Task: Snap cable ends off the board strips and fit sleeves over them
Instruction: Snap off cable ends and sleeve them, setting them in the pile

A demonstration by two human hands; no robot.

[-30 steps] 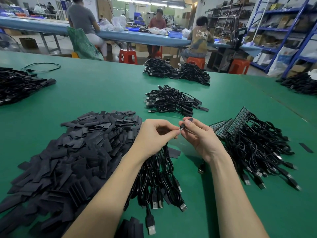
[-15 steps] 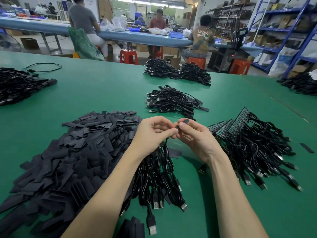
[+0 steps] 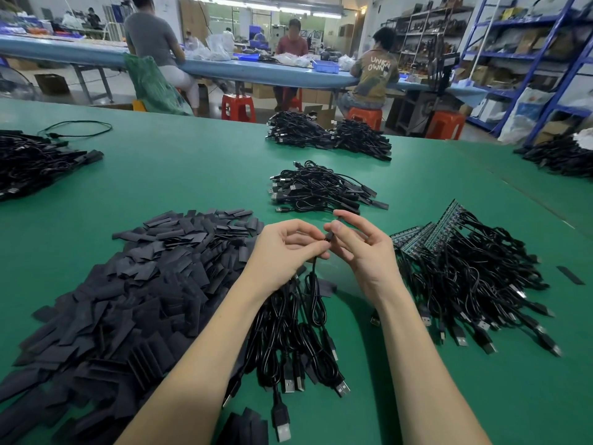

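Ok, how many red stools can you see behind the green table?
4: one centre-left, one partly hidden behind it, one under the seated worker, one rightmost. More may be hidden.

A single wide-angle view came from a camera worn on the person's head, looking forward and down across a green desk (image 3: 179, 175). Both forearms entered from the bottom edge, with the left hand (image 3: 282, 252) and right hand (image 3: 362, 248) close to the lens near the centre. The desk's far edge crossed the upper third, with a workshop beyond. Straight lines bowed toward the frame's sides. No second view existed to share the scene.
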